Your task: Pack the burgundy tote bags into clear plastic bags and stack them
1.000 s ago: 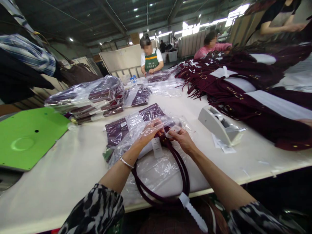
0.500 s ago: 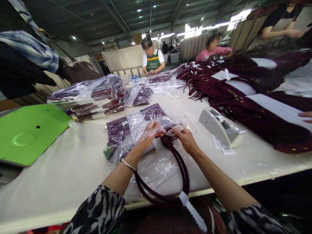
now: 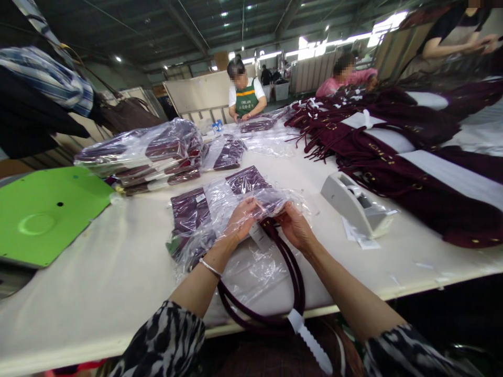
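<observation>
In front of me a dark maroon bag (image 3: 192,212), with white paper around its middle, lies partly inside a clear plastic bag (image 3: 236,275). My left hand (image 3: 244,217) pinches the plastic over the bag's near right part. Just to its right, my right hand (image 3: 294,222) has its fingers closed on the edge of the same plastic. Below the hands, maroon handles (image 3: 293,267) loop over the table's front edge, with a white strip (image 3: 310,340) around them. A white hang tag (image 3: 260,237) lies beside the base of the handles, partly under the plastic.
A grey tape dispenser (image 3: 356,204) stands on the table at right, before a heap of maroon bags (image 3: 412,183). Plastic-wrapped bags (image 3: 145,152) are stacked at left, near a green panel (image 3: 51,209). Across the table a person in a green apron (image 3: 247,99) works.
The small white piece in my right fingers no longer shows. My right hand has shifted slightly, and the plastic now covers more around the handle base. My left hand has moved slightly down and left.
</observation>
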A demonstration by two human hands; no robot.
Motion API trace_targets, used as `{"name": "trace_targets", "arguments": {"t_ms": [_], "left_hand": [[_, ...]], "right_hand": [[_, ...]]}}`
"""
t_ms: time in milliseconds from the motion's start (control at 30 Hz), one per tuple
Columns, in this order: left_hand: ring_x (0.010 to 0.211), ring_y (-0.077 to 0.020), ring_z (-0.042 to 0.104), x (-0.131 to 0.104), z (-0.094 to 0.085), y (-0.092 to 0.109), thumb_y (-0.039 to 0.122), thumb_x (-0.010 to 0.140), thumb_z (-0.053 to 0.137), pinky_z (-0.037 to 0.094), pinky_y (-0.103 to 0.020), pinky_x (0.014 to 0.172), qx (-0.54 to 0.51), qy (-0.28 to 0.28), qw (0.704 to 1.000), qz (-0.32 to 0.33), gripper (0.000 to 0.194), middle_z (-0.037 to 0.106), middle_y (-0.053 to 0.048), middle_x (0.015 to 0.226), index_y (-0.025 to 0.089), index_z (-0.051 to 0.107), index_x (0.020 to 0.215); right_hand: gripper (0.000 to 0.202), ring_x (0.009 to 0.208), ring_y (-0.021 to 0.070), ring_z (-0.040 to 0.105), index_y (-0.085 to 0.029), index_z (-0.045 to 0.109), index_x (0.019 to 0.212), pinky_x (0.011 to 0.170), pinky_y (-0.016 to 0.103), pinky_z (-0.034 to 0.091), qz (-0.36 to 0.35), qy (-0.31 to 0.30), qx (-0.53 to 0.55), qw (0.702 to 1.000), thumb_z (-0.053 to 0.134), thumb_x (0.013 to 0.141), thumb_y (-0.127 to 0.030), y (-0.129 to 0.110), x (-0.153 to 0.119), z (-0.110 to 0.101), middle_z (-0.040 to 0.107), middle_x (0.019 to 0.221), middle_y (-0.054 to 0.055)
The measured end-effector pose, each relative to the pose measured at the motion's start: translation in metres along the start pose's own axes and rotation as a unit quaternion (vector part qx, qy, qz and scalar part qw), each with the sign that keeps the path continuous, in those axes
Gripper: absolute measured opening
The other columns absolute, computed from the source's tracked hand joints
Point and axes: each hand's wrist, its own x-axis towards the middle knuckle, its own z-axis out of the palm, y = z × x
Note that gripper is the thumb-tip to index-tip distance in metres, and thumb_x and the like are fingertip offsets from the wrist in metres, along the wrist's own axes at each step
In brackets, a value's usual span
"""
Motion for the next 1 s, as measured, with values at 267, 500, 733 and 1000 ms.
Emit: {"name": "trace_targets", "arguments": {"t_ms": [267,500,733,1000], "left_hand": [[0.068,-0.0138,0.059,0.001,0.002,0.000,0.030,0.073,0.080,0.050,-0.027,0.066,-0.041,0.006,0.999,0.009,0.026,0.058,0.002,0.068,0.018,0.057,0.074],[0.060,-0.0112,0.054,-0.006,0.009,0.005,0.037,0.070,0.082,0.041,-0.022,0.051,-0.015,-0.006,1.000,-0.011,0.034,0.056,0.002,0.070,0.019,0.054,0.075],[0.049,-0.0083,0.037,-0.017,0.011,-0.005,0.051,0.083,0.070,0.027,-0.021,0.045,0.175,0.000,0.983,0.060,0.035,0.045,0.006,0.060,0.020,0.054,0.082],[0.101,-0.0225,0.063,-0.020,0.011,0.003,0.034,0.090,0.062,0.050,-0.038,0.096,0.414,-0.010,0.881,0.228,0.014,0.070,-0.005,0.103,0.024,0.070,0.085]], "right_hand": [[0.046,0.077,0.0172,0.058,-0.021,0.071,0.074,0.079,0.031,0.047,-0.021,-0.062,-0.164,0.984,0.079,0.073,-0.067,-0.011,0.001,-0.004,0.068,0.077,0.001],[0.045,0.072,0.0156,0.055,-0.019,0.065,0.072,0.074,0.030,0.045,-0.003,-0.105,-0.290,0.951,0.076,0.075,-0.063,-0.017,0.004,-0.007,0.064,0.073,-0.001],[0.031,0.064,0.0134,0.051,-0.018,0.071,0.077,0.060,0.026,0.037,0.003,-0.163,-0.540,0.826,0.081,0.067,-0.045,-0.028,0.021,0.004,0.062,0.069,-0.002],[0.029,0.071,0.0169,0.061,-0.019,0.079,0.087,0.069,0.027,0.048,0.034,-0.238,-0.504,0.830,0.077,0.068,-0.041,-0.021,0.027,-0.002,0.070,0.075,-0.002]]}}
